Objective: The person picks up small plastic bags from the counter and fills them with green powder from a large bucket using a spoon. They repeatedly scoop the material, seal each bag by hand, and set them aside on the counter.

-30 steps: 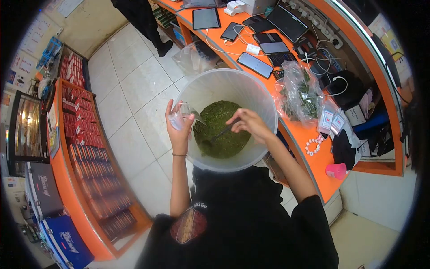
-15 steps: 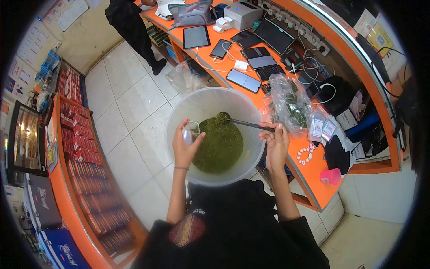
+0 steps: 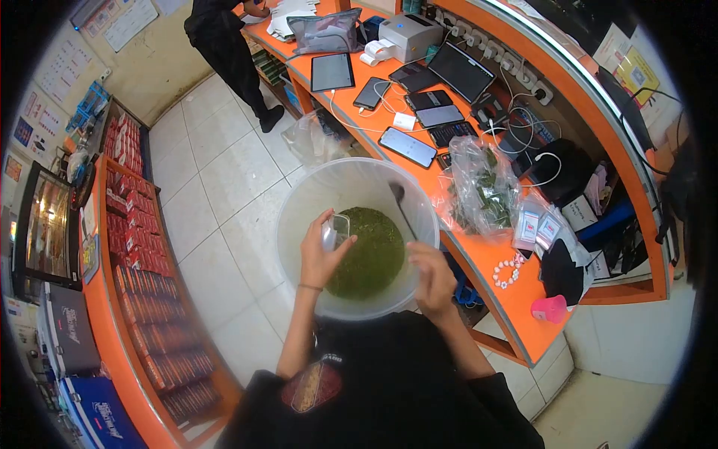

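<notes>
A large translucent plastic tub (image 3: 299,187) holds finely shredded green material (image 3: 366,254) in its lower part. Over the left side of the tub, my left hand (image 3: 320,254) is closed around a small clear plastic container (image 3: 330,236), its open end facing right. At the tub's right rim my right hand (image 3: 432,280), slightly blurred, grips the end of a dark long-handled ladle (image 3: 404,210). The ladle's bowl points away from me, toward the tub's far right wall. My fingers hide the lower end of the handle.
An orange counter (image 3: 486,307) on the right carries phones, a tablet (image 3: 333,72), a printer (image 3: 410,36), cables, a plastic bag of green leaves (image 3: 486,183) and a pink cup (image 3: 550,308). Another person (image 3: 232,52) stands at the far end. Orange shelving (image 3: 224,396) lines the left.
The ladle's bowl has moved from over the green material toward the tub's far right wall, its handle now steeper. My right hand has shifted down and left. My left hand stays over the tub.
</notes>
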The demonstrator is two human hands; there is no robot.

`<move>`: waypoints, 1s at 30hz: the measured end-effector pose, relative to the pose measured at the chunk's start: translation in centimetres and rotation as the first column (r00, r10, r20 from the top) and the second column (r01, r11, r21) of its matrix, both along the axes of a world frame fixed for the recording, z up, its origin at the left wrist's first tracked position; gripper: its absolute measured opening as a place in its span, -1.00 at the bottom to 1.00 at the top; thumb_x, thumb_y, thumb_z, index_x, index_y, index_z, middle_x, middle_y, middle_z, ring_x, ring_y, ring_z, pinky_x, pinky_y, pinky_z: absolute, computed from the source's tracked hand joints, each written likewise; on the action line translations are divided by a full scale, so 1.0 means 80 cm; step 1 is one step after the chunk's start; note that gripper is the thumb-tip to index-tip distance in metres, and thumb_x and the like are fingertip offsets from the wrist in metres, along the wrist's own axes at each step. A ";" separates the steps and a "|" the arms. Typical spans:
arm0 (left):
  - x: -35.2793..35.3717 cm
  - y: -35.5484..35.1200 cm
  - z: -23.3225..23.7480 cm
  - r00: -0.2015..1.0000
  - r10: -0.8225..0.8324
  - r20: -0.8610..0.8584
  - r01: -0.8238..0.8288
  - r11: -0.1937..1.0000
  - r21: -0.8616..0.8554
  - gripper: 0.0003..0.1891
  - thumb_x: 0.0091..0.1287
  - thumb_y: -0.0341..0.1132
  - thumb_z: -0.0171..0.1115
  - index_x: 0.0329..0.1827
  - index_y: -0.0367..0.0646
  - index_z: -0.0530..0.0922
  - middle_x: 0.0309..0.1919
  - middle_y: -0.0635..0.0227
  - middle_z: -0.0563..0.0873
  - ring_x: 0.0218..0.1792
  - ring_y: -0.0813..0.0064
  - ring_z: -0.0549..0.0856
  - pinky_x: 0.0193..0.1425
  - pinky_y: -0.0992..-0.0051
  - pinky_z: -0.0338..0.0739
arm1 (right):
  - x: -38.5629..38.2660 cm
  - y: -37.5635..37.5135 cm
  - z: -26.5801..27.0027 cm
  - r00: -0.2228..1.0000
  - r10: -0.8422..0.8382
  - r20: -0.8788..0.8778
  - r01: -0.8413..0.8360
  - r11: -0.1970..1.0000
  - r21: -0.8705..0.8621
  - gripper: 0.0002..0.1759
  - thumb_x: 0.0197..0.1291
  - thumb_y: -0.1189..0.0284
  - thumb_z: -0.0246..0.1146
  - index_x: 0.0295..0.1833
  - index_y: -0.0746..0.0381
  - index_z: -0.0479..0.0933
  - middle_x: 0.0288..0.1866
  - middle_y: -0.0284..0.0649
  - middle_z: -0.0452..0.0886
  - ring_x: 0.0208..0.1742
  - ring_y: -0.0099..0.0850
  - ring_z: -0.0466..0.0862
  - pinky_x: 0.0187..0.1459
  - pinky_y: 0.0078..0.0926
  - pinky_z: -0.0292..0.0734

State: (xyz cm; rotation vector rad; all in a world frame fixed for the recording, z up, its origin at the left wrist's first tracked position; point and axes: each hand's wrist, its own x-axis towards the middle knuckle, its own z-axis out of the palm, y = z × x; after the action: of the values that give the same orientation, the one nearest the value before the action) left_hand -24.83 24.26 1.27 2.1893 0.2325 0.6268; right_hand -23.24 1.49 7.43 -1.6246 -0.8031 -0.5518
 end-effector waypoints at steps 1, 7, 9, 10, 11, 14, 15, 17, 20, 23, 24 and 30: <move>0.001 0.000 0.001 1.000 -0.005 0.001 0.005 1.000 0.000 -0.30 0.05 -0.21 0.58 0.26 -0.22 0.47 0.11 0.11 0.66 0.07 0.28 0.69 0.13 0.36 0.57 | 0.007 -0.005 -0.002 0.981 0.072 -0.177 -0.130 0.933 -0.337 -0.88 0.33 0.52 0.14 -0.07 0.31 0.42 -0.12 0.07 0.65 -0.11 0.00 0.69 -0.05 -0.16 0.62; -0.005 -0.006 0.016 0.945 -0.306 -0.114 0.300 0.952 -0.065 -0.17 0.03 -0.33 0.52 0.42 -0.16 0.32 0.12 0.11 0.66 0.15 0.22 0.65 0.27 0.33 0.50 | 0.011 0.012 -0.042 0.951 0.081 -0.299 -0.233 0.822 -0.519 -0.89 0.30 0.49 0.16 -0.08 0.20 0.51 -0.31 -0.06 0.59 -0.19 -0.07 0.61 -0.14 -0.14 0.51; -0.009 -0.010 0.027 0.915 -0.374 -0.150 0.362 0.926 -0.104 -0.19 0.05 -0.35 0.50 0.42 -0.18 0.33 0.12 0.11 0.65 0.16 0.18 0.64 0.27 0.32 0.50 | 0.026 0.023 -0.037 0.982 0.096 -0.163 -0.175 0.789 -0.589 -0.83 0.24 0.50 0.19 -0.06 0.18 0.55 -0.36 -0.10 0.55 -0.21 -0.14 0.59 -0.14 -0.16 0.52; -0.009 -0.012 0.030 0.883 -0.436 -0.174 0.415 0.898 -0.143 -0.22 0.07 -0.37 0.47 0.41 -0.19 0.33 0.12 0.11 0.65 0.17 0.14 0.63 0.26 0.31 0.50 | 0.038 0.028 -0.054 0.982 0.090 -0.164 -0.170 0.791 -0.588 -0.83 0.24 0.50 0.19 -0.06 0.18 0.55 -0.36 -0.10 0.55 -0.21 -0.14 0.59 -0.14 -0.16 0.52; -0.008 -0.013 0.019 0.881 -0.440 -0.176 0.419 0.896 -0.144 -0.22 0.07 -0.37 0.47 0.41 -0.19 0.33 0.12 0.11 0.65 0.17 0.14 0.63 0.26 0.31 0.50 | 0.051 0.034 -0.089 0.991 0.092 -0.098 -0.134 0.744 -0.654 -0.80 0.20 0.50 0.22 -0.05 0.17 0.57 -0.36 -0.12 0.54 -0.22 -0.17 0.58 -0.15 -0.19 0.52; 0.000 -0.004 -0.013 0.934 -0.337 -0.119 0.342 0.940 0.020 -0.31 0.08 -0.33 0.48 0.33 -0.17 0.43 0.12 0.11 0.65 0.13 0.14 0.65 0.24 0.30 0.51 | 0.066 0.044 -0.105 0.988 0.139 -0.075 -0.154 0.744 -0.650 -0.76 0.17 0.48 0.26 -0.02 0.14 0.60 -0.36 -0.13 0.55 -0.23 -0.18 0.58 -0.17 -0.22 0.52; -0.003 -0.002 -0.016 0.931 -0.338 -0.137 0.342 0.940 0.002 -0.42 0.12 -0.30 0.47 0.23 -0.18 0.50 0.08 0.11 0.67 0.10 0.14 0.66 0.22 0.31 0.52 | 0.065 0.047 -0.106 0.975 0.179 -0.129 -0.221 0.783 -0.581 -0.76 0.18 0.45 0.28 -0.02 0.14 0.61 -0.35 -0.13 0.57 -0.24 -0.17 0.59 -0.19 -0.23 0.51; -0.009 -0.001 -0.021 0.928 -0.340 -0.155 0.341 0.940 -0.020 -0.52 0.16 -0.27 0.46 0.14 -0.19 0.57 0.04 0.10 0.69 0.08 0.14 0.68 0.19 0.32 0.52 | 0.068 0.051 -0.106 0.955 0.227 -0.188 -0.290 0.843 -0.453 -0.77 0.19 0.42 0.30 -0.03 0.15 0.61 -0.40 -0.15 0.57 -0.32 -0.26 0.58 -0.25 -0.28 0.49; -0.014 0.001 -0.019 0.905 -0.365 -0.220 0.305 0.915 -0.263 -0.69 0.27 -0.21 0.40 -0.05 -0.23 0.64 -0.15 0.19 0.74 -0.09 0.34 0.72 0.07 0.41 0.54 | 0.066 0.045 -0.076 0.864 0.213 -0.457 -0.343 0.912 -0.223 -0.78 0.22 0.35 0.34 -0.06 0.17 0.61 -0.49 -0.24 0.53 -0.45 -0.46 0.51 -0.36 -0.42 0.42; -0.016 -0.002 0.011 0.868 -0.323 -0.378 0.082 0.842 -0.533 -0.72 0.37 -0.18 0.32 -0.12 -0.25 0.65 -0.30 0.36 0.73 -0.23 0.59 0.66 -0.07 0.53 0.51 | 0.061 0.044 -0.068 0.747 0.132 -0.651 -0.281 0.951 -0.129 -0.78 0.25 0.32 0.36 -0.09 0.21 0.62 -0.56 -0.35 0.47 -0.51 -0.63 0.41 -0.44 -0.56 0.33; -0.016 -0.002 0.012 0.893 -0.348 -0.285 0.134 0.811 -0.570 -0.73 0.39 -0.17 0.31 -0.11 -0.24 0.65 -0.34 0.42 0.70 -0.30 0.65 0.61 -0.18 0.57 0.48 | 0.060 0.043 -0.069 0.757 0.111 -0.644 -0.245 0.962 -0.123 -0.78 0.25 0.32 0.37 -0.11 0.24 0.62 -0.57 -0.40 0.43 -0.51 -0.70 0.37 -0.46 -0.62 0.28; -0.018 -0.014 0.021 0.929 -0.333 -0.160 0.148 0.732 -0.665 -0.75 0.41 -0.17 0.28 -0.09 -0.19 0.62 -0.41 0.48 0.70 -0.52 0.76 0.54 -0.52 0.66 0.37 | 0.045 0.040 -0.072 0.626 0.331 -0.706 -0.288 0.940 0.186 -0.85 0.32 0.44 0.28 -0.17 0.32 0.58 -0.40 -0.38 0.51 -0.37 -0.69 0.42 -0.37 -0.65 0.29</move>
State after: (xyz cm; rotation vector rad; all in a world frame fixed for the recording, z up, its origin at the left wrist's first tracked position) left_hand -26.25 23.16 2.97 1.5747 0.2511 0.0585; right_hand -19.62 4.73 1.64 -1.4268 -0.4224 0.3407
